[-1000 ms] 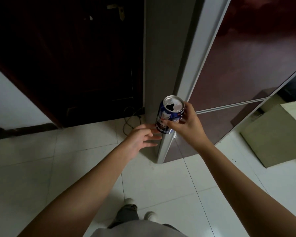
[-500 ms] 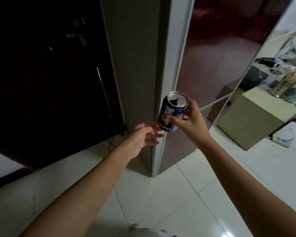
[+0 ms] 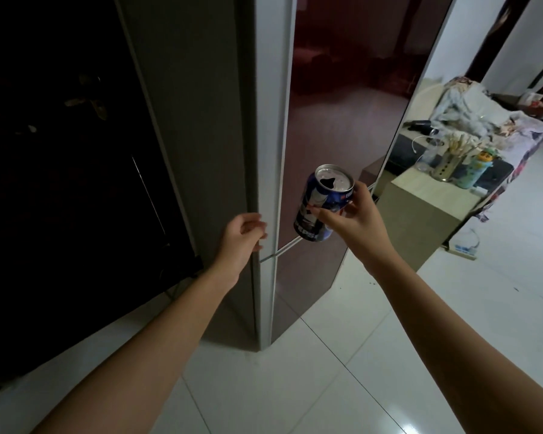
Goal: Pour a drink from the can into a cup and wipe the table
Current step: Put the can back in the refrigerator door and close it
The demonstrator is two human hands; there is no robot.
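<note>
My right hand (image 3: 353,219) grips a blue drink can (image 3: 318,208) around its middle, with the thumb across the label. The can is tilted slightly left and its silver top shows an open mouth. It hangs in front of the dark red fridge door (image 3: 342,120). My left hand (image 3: 243,234) is to the left of the can and apart from it, fingers loosely curled against the fridge's silver door edge (image 3: 271,189), holding nothing. No cup is plainly in view.
A beige low cabinet (image 3: 420,220) stands right of the fridge, bearing a metal utensil holder (image 3: 445,166), a teal bottle (image 3: 474,170) and a clear container. Behind it is a cloth-covered sofa (image 3: 483,117). A dark wooden door (image 3: 60,151) is at left. The white tiled floor (image 3: 342,371) lies below.
My view has risen and swung right, bringing the cabinet and sofa into sight. My left hand has drawn back from under the can to the fridge's edge. The can stays in my right hand.
</note>
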